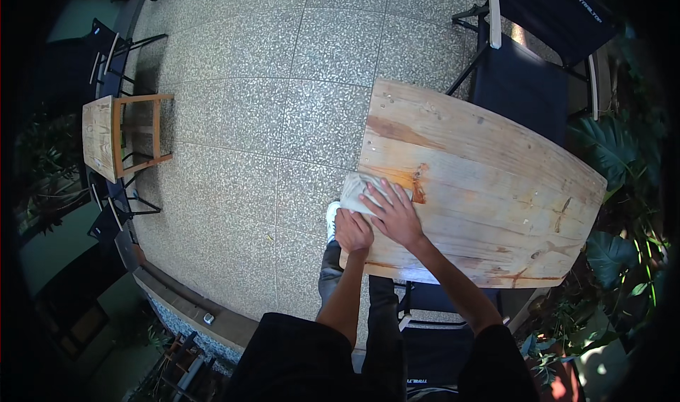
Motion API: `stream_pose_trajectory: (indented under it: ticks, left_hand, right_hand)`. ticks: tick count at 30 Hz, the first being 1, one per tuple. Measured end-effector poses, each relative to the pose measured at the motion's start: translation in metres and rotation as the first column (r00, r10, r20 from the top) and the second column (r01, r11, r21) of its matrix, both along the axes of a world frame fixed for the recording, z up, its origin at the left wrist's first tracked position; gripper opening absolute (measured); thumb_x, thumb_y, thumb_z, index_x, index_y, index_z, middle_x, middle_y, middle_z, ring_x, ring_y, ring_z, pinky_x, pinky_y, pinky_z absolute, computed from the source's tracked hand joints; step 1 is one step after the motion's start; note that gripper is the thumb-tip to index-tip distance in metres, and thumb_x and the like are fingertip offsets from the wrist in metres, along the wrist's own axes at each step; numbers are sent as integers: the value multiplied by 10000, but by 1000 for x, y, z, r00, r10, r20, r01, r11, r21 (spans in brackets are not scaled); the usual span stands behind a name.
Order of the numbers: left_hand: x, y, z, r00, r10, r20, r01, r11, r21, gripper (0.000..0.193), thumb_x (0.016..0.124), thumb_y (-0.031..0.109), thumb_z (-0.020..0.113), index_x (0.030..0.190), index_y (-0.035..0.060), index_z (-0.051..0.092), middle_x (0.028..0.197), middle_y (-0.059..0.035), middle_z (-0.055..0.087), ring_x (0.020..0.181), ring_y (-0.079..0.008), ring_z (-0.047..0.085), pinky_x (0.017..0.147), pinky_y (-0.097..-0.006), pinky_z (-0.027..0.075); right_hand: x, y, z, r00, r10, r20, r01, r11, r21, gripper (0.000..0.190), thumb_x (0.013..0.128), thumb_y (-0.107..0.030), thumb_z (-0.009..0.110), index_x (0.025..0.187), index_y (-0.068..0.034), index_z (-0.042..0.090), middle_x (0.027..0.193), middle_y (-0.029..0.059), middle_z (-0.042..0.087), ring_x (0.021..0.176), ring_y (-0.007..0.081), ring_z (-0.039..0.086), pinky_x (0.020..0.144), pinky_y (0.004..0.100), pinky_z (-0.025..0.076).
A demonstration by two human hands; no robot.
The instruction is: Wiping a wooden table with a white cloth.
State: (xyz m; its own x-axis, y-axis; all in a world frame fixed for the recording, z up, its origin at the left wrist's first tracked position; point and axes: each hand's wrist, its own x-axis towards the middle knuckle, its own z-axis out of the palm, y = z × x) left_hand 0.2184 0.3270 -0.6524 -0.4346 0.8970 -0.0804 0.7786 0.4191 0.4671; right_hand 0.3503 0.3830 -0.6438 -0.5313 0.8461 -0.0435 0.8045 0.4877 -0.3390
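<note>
A pale folded cloth (pixel 353 189) lies at the left edge of a worn wooden table (pixel 478 189). My right hand (pixel 394 213) rests on the cloth with its fingers spread, pressing it to the tabletop. Close beside it, my left hand (pixel 353 232) has curled fingers at the cloth's near edge, by the table's corner. The left fingertips are partly hidden, so whether they grip the cloth cannot be told. Just right of the cloth, the wood has an orange-brown stain around a dark knot (pixel 419 184).
Dark folding chairs stand beyond the table (pixel 523 78) and at its near side (pixel 435 349). A smaller wooden table (pixel 98 136) with more chairs is at far left. Leafy plants (pixel 611 253) border the right. A low ledge (pixel 186 301) runs at lower left.
</note>
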Motion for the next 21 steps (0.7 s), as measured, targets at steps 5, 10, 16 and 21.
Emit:
stream_pose_trajectory:
  ticks: [5, 10, 16, 21]
  left_hand:
    - [3, 4, -2, 1000, 0, -11, -1, 997, -78, 329, 1049, 244, 338, 916, -4, 509, 906, -240, 534, 878, -457, 534, 741, -546, 421]
    - [12, 3, -1, 999, 20, 32, -17, 995, -103, 336, 1050, 253, 331, 928, -6, 506, 915, -238, 537, 886, -458, 541, 752, -542, 427]
    - [-2, 0, 0, 999, 34, 8, -32, 988, -150, 350, 1052, 271, 318, 951, -3, 510, 931, -243, 542, 899, -461, 544, 759, -543, 430]
    - [1, 2, 1, 1000, 21, -12, -23, 990, -142, 359, 1054, 278, 312, 962, -5, 513, 927, -244, 537, 885, -471, 538, 751, -545, 424]
  right_hand:
    - [17, 99, 0, 987, -158, -28, 160, 984, 75, 622, 945, -375, 597, 1532, -288, 410, 1595, 30, 373, 1500, 312, 265, 1224, 506, 201]
    - [36, 179, -3, 894, -416, -167, 443, 876, 191, 560, 967, -337, 584, 1504, -242, 458, 1563, 59, 416, 1477, 333, 298, 1210, 508, 226]
    - [41, -35, 1, 997, -60, -50, 59, 998, -32, 629, 886, -346, 685, 1485, -309, 495, 1580, 24, 405, 1495, 327, 294, 1217, 507, 237]
    - [81, -7, 1, 948, -317, -25, 316, 949, -19, 603, 913, -310, 667, 1488, -296, 487, 1573, 42, 407, 1495, 326, 289, 1219, 506, 225]
